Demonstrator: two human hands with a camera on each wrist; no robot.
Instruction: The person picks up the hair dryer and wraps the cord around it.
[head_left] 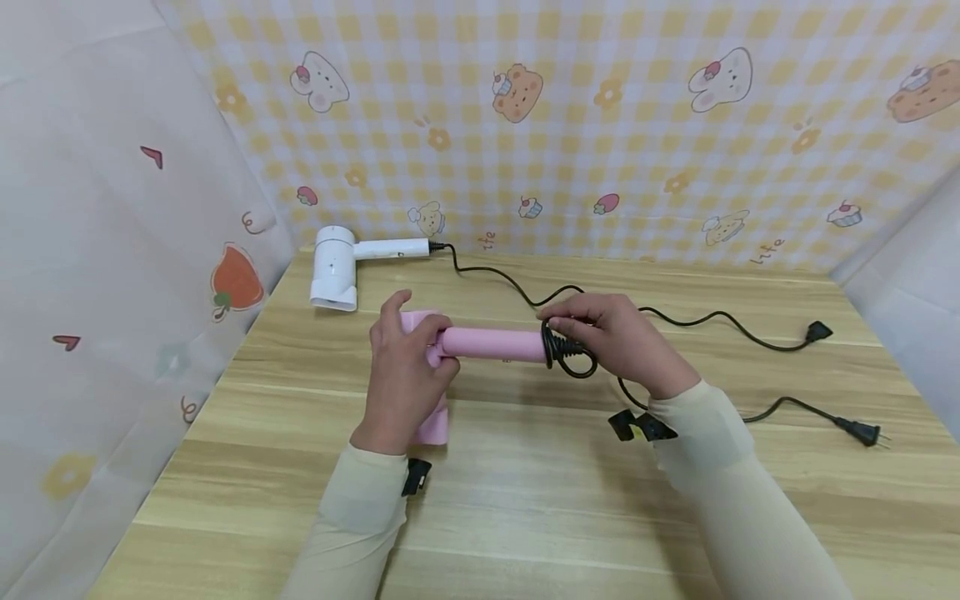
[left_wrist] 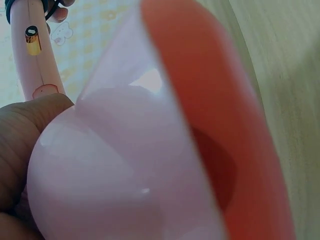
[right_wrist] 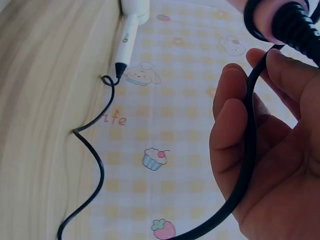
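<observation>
A pink hair dryer point(head_left: 495, 344) is held above the table, its handle pointing right. My left hand point(head_left: 405, 367) grips it where the handle meets the head. In the left wrist view the glossy head of the pink hair dryer point(left_wrist: 115, 170) fills the middle, with an orange-looking opening on its right. At the handle's end, my right hand point(head_left: 618, 342) pinches the black cord point(head_left: 581, 372), which loops around the handle there. The right wrist view shows the cord point(right_wrist: 250, 135) running across the palm, between thumb and fingers.
A white hair dryer point(head_left: 333, 271) lies at the back left of the wooden table point(head_left: 525, 517). Its cord trails right towards a black plug point(head_left: 819, 332). Nearer the right edge lies a two-pronged plug point(head_left: 862, 432). A checked cloth point(head_left: 465, 108) hangs behind the table.
</observation>
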